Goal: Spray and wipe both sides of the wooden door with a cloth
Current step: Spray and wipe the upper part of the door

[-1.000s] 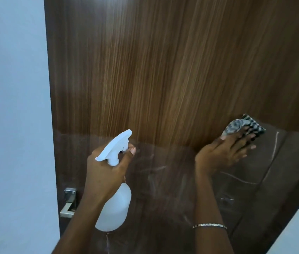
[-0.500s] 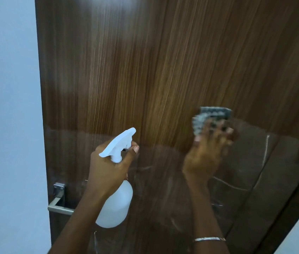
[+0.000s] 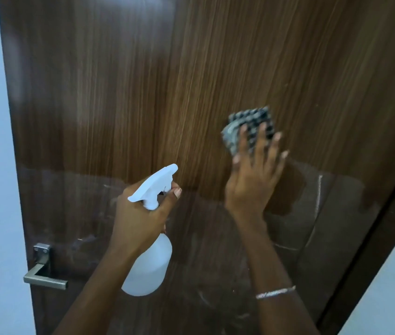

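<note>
Door [image 3: 215, 68]: L hand [image 3: 140, 221] grips opaque spray bottle [image 3: 148, 269].

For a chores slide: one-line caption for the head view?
Right hand presses a checked cloth against the wooden door; left hand grips a white spray bottle.

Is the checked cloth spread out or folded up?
Folded: the cloth shows stacked layers at its left edge, a small pad under the right hand.

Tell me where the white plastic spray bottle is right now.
In the head view, the white plastic spray bottle is lower centre, gripped at its neck by the left hand, right of the metal door handle.
</note>
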A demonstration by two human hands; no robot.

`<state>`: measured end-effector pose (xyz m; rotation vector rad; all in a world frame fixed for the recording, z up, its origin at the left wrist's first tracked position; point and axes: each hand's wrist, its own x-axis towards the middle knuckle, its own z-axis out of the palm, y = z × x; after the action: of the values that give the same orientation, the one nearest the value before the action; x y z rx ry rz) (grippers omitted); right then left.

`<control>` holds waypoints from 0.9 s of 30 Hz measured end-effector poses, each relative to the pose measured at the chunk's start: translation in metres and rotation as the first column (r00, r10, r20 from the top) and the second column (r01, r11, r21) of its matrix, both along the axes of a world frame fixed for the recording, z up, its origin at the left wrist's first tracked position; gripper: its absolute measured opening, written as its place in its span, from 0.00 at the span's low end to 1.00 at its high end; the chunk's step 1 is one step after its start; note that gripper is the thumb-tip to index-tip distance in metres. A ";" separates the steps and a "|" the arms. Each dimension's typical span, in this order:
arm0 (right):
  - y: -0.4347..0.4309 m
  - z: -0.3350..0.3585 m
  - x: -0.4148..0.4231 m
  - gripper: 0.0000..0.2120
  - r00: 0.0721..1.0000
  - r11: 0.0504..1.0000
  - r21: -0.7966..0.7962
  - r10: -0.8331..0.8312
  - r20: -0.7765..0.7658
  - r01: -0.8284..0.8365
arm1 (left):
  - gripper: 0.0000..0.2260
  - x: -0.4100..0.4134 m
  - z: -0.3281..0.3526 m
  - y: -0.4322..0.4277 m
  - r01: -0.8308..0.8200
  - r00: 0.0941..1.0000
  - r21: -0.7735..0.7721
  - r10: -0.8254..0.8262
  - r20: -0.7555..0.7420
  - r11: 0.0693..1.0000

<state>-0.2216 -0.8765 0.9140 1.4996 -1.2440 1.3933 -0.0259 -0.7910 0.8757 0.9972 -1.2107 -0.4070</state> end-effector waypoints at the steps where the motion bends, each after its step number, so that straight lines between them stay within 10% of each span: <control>1: -0.002 0.024 -0.017 0.26 0.998 1.000 -0.022 -0.018 0.066 0.019 | 0.18 -0.005 0.000 0.000 -0.001 1.000 -0.007 0.001 0.002 1.000; 5: -0.004 0.071 -0.049 0.25 0.984 0.991 -0.082 -0.091 0.152 0.105 | 0.20 -0.020 0.001 -0.004 -0.007 1.000 -0.012 0.007 -0.015 1.000; 15: 0.011 -0.132 -0.054 0.37 0.927 0.992 0.096 -0.037 -0.372 0.079 | 0.22 -0.046 -0.004 -0.003 0.009 1.000 0.026 -0.009 0.015 1.000; 23: 0.004 0.041 -0.095 0.24 0.991 0.994 -0.050 -0.094 0.091 0.099 | 0.25 -0.061 -0.008 0.001 0.029 0.999 0.039 -0.031 0.026 0.999; 27: 0.005 -0.005 -0.090 0.25 0.992 0.993 -0.039 -0.112 -0.056 0.110 | 0.26 -0.067 -0.011 0.002 0.034 0.999 0.053 -0.035 0.019 0.998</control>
<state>-0.3114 -0.8719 0.9095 1.4148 -1.2410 1.2847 -0.0931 -0.7886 0.8646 1.0287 -1.2417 -0.4590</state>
